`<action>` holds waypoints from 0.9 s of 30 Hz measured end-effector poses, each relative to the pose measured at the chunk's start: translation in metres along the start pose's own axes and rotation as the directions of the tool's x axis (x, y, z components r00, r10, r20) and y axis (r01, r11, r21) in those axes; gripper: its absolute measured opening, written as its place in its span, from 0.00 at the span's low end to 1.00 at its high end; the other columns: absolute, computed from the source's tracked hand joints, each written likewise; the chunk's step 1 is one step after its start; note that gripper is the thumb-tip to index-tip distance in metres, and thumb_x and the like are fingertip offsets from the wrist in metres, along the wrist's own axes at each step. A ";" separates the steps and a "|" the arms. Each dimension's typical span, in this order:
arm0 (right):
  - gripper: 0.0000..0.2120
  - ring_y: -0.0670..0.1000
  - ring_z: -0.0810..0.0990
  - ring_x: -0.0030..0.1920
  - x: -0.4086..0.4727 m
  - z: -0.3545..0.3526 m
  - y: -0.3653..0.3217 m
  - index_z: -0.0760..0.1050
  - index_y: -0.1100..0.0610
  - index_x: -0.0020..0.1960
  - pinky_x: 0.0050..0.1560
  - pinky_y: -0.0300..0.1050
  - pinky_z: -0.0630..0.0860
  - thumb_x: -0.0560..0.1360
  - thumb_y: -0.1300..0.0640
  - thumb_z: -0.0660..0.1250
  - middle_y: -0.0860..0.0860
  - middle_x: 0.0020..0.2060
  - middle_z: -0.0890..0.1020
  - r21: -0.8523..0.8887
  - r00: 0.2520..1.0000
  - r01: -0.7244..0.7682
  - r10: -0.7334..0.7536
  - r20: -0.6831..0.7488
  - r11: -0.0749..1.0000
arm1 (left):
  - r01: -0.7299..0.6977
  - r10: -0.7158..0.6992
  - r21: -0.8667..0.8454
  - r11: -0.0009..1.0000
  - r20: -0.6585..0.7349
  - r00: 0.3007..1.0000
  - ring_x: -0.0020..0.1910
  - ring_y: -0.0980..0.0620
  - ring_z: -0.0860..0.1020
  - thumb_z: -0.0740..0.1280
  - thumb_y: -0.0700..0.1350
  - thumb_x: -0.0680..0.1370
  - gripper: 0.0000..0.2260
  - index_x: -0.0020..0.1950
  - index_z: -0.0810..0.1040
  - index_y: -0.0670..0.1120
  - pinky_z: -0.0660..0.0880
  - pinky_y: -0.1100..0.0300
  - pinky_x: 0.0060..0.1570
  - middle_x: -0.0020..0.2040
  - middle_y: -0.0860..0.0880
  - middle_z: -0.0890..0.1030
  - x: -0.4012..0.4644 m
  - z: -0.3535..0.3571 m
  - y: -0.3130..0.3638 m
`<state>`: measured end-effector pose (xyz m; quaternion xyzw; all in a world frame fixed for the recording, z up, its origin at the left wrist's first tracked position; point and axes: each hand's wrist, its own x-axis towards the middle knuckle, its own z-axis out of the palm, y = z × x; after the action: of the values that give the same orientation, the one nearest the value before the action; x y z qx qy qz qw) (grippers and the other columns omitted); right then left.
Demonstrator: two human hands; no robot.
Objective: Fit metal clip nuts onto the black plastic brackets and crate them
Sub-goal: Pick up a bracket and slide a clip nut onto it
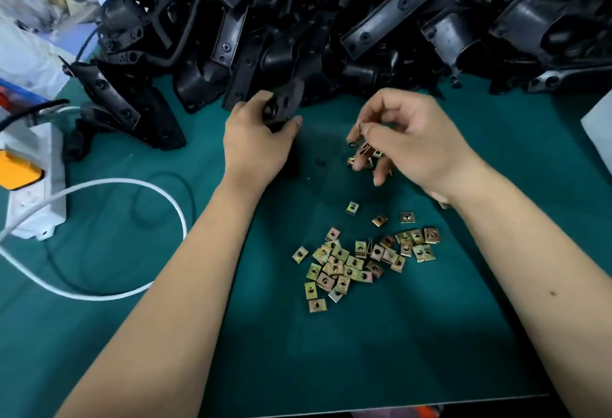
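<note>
- Strip (pixel 36 182) of sockets is lying at the far left edge of the worktop (pixel 397 334), its white cable (pixel 172 205) looping toward the middle; neither is touching the task's things.
- Left hand (pixel 256 139) is gripping a bracket (pixel 284 103), fingers curling round its lower part so that the flat holed end is sticking up and leaning right, toward the other hand.
- Heap (pixel 364 20) of loose brackets is filling the far side of the worktop, just behind both hands.
- Right hand (pixel 407 139) is hovering just right of the held bracket, thumb and forefinger pinching one nut (pixel 362 127), the remaining fingers hanging curled over a few more nuts below them; which way the pinched clip's mouth is facing is too small to tell.
- Gap between nut and bracket end is lying roughly sideways, so the fitting probably calls for the right hand to be moving left and slightly away, sliding the clip onto the tab.
- Nuts (pixel 361 258) are lying scattered on the worktop nearer the body, between the forearms, closer to the right one.
- Crate is not showing.
</note>
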<state>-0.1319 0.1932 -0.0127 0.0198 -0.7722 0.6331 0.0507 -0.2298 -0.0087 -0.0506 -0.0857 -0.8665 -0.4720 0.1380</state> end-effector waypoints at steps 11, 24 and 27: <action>0.05 0.49 0.84 0.41 0.003 -0.007 0.003 0.84 0.59 0.50 0.35 0.38 0.77 0.78 0.67 0.71 0.54 0.41 0.86 0.418 0.979 -0.088 0.156 -0.131 0.904 | 0.609 -0.296 -0.793 0.033 0.574 0.764 0.45 0.49 0.87 0.70 0.48 0.82 0.15 0.61 0.80 0.37 0.83 0.60 0.41 0.52 0.42 0.87 -0.014 -0.001 0.044; 0.11 0.51 0.84 0.41 0.001 0.012 0.007 0.84 0.62 0.53 0.42 0.41 0.82 0.76 0.73 0.70 0.57 0.41 0.83 0.398 0.981 0.016 0.063 -0.186 0.917 | 0.673 -0.085 -0.735 0.080 0.668 0.740 0.42 0.50 0.87 0.69 0.44 0.76 0.11 0.42 0.89 0.40 0.83 0.60 0.41 0.45 0.43 0.88 -0.030 -0.001 0.053; 0.09 0.53 0.86 0.42 0.000 0.013 0.005 0.83 0.64 0.52 0.44 0.42 0.83 0.76 0.73 0.70 0.58 0.41 0.84 0.409 0.979 0.028 0.056 -0.193 0.912 | 0.636 -0.149 -0.768 0.079 0.622 0.769 0.43 0.52 0.86 0.69 0.45 0.78 0.11 0.42 0.89 0.42 0.82 0.61 0.42 0.46 0.46 0.87 -0.030 0.000 0.054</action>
<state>-0.1329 0.1812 -0.0207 -0.0397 -0.6134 0.7798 0.1186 -0.1864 0.0205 -0.0172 0.0012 -0.3719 -0.8921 -0.2566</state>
